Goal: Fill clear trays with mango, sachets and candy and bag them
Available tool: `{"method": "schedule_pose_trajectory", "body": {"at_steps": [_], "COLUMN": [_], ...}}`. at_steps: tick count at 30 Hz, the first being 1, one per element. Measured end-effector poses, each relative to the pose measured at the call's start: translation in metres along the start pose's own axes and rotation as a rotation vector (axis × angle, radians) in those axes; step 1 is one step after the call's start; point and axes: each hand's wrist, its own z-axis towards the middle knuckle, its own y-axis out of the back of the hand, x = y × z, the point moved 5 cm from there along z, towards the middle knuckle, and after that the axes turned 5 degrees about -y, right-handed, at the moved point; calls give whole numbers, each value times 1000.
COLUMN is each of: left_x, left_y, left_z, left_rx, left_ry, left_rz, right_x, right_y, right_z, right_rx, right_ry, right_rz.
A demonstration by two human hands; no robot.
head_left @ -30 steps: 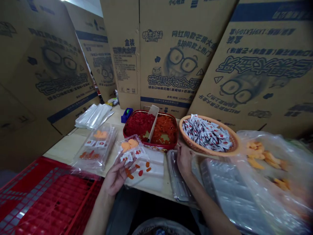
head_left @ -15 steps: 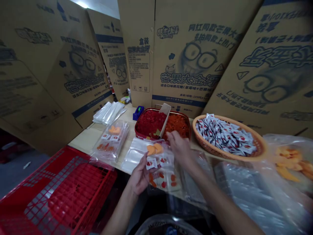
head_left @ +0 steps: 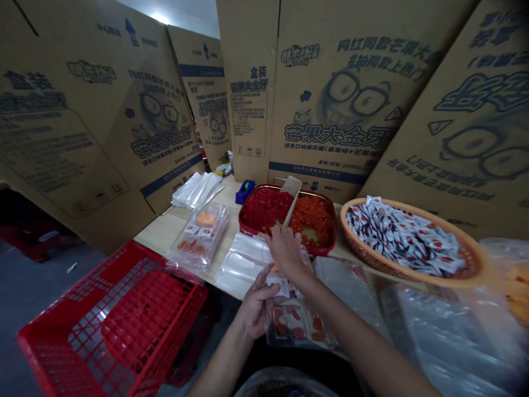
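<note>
My left hand (head_left: pixel 257 306) holds the left edge of a clear plastic tray (head_left: pixel 295 325), thumb on top. Red and orange gummy-like pieces lie in its lower compartments, and white sachets (head_left: pixel 278 286) sit in the middle. My right hand (head_left: pixel 285 251) is over the tray's far end and hides most of it. Its fingers are bent together by the front rim of a red tin (head_left: pixel 306 251); what they hold, if anything, is hidden. The tin has red pieces (head_left: pixel 264 204) and orange pieces (head_left: pixel 316 212) on either side of a pale divider (head_left: pixel 292 193).
Filled packs (head_left: pixel 200 237) and clear bags (head_left: pixel 196 190) lie at left, near a blue tape dispenser (head_left: pixel 245 191). An orange basket (head_left: pixel 359 251) of sachets stands right, above empty-looking clear trays (head_left: pixel 438 325). A red crate (head_left: pixel 111 292) sits low left; cardboard boxes (head_left: pixel 351 110) wall the back.
My right hand has moved from the orange pieces in the tin, leftward and nearer, over the tray's far end. My left hand still holds the tray. The view has shifted slightly.
</note>
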Motion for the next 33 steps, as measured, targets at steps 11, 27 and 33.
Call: {"method": "schedule_pose_trajectory", "body": {"at_steps": [11,27,33], "left_x": [-11,-43,-42], "left_y": [-37,28,22], "left_z": [6,79,69], "left_rx": [73,253,299], "left_ry": [18,-755,-891], "left_rz": [114,1806,2020], "right_x": [-115,-182,-192], "right_y": [-19,9,11], "right_z": [-96,-113,-119], "right_rx": [535,142,5], "right_ry": [-567,-869,-907], "right_rz": [1694,1992,2044]}}
